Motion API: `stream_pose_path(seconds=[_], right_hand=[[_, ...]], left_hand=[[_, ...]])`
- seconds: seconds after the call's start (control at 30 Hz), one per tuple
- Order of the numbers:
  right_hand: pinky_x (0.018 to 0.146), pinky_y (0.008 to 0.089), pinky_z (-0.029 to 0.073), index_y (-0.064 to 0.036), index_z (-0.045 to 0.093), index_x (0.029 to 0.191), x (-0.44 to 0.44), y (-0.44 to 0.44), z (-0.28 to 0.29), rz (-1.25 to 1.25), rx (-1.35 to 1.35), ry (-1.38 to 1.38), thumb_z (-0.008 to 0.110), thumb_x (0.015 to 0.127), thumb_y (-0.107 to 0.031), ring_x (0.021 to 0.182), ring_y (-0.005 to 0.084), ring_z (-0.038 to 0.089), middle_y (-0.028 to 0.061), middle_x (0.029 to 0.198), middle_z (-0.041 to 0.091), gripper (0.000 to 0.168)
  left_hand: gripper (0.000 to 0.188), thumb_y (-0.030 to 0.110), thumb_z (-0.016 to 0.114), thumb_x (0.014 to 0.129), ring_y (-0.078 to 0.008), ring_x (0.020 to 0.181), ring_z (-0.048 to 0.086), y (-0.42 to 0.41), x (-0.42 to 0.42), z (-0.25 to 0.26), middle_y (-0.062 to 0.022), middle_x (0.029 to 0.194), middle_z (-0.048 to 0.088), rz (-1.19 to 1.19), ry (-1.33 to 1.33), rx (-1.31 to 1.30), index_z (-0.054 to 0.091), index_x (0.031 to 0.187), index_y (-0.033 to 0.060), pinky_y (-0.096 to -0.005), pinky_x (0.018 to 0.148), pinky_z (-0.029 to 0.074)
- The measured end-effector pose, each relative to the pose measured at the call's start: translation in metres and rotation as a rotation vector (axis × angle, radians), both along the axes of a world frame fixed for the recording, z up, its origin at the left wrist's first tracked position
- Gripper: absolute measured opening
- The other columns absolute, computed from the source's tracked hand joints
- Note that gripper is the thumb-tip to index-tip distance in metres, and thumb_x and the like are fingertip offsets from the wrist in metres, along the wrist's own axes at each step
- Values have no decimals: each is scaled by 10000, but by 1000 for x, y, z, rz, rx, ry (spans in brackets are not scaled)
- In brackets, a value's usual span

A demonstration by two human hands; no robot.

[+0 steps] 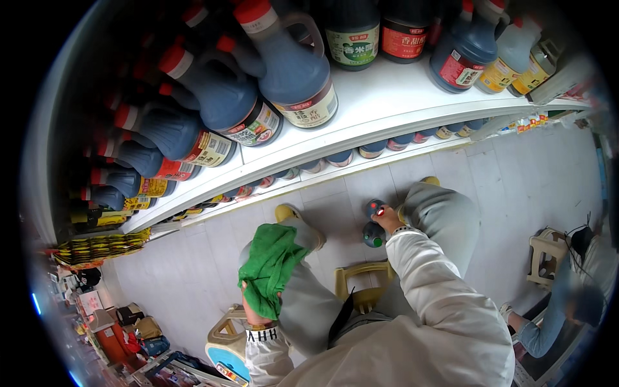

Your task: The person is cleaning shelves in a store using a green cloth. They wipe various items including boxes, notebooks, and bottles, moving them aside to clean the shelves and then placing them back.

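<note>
My left hand (261, 300) grips a green cloth (271, 263), which drapes over my left knee. My right hand (387, 218) is low between my knees, its fingers around the red cap of a dark bottle (375, 206) near the floor. Beside it, closer to me, is another dark bottle with a green cap (373, 235). Above and ahead, a white shelf (377, 92) carries large handled bottles of dark liquid (300, 72) with red caps, along with a green-labelled bottle (353, 46).
A lower shelf holds a row of bottles (340, 158). A yellow plastic stool (342, 283) is beneath me; another stool (225, 341) stands at left. Yellow packets (106, 247) hang at the shelf's left end. At far right are a small stool (546, 254) and another person (546, 334).
</note>
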State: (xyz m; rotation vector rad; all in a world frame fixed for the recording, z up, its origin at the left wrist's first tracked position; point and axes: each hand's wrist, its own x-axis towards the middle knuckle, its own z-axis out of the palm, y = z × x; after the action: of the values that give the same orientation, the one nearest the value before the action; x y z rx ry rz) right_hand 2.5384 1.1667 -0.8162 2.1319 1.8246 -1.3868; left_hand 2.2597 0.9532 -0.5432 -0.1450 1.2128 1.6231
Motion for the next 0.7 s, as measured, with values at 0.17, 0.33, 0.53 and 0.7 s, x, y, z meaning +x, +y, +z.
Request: stream_pose_path(seconds=[0.17,0.33,0.53,0.7], right_hand=[[724,444,468,-48,651,842,-15,8,48,-116,256,13,638,696,-511,805,397,588,209,806,623,486],[619,425,466,31,627,749,-3,35,118,-324,512,83,612,752,-465,673,381,606,225,672,607,496],[442,237,349,-44,560,637,30,25,216,-605,298,799,583,831,-380,461,84,424,-2,512,472,389],[440,216,320,-95,504,647,53,2,294,-558,142,1033,572,839,-393,425,63,364,-40,494,412,362]], left_hand=[[530,470,408,877,-251,927,567,-5,-9,-16,-107,1211,492,-33,58,-16,400,1260,104,-324,581,522],[529,456,439,875,-245,918,568,-11,-7,-19,-105,1153,532,-62,93,-14,409,1246,79,-349,659,499],[472,399,439,892,-232,1014,535,5,24,-10,-87,1167,533,-186,11,91,429,1234,73,-382,813,455],[471,415,440,892,-236,1034,528,51,95,-30,-76,1178,527,-266,-278,186,428,1241,99,-418,846,442]])
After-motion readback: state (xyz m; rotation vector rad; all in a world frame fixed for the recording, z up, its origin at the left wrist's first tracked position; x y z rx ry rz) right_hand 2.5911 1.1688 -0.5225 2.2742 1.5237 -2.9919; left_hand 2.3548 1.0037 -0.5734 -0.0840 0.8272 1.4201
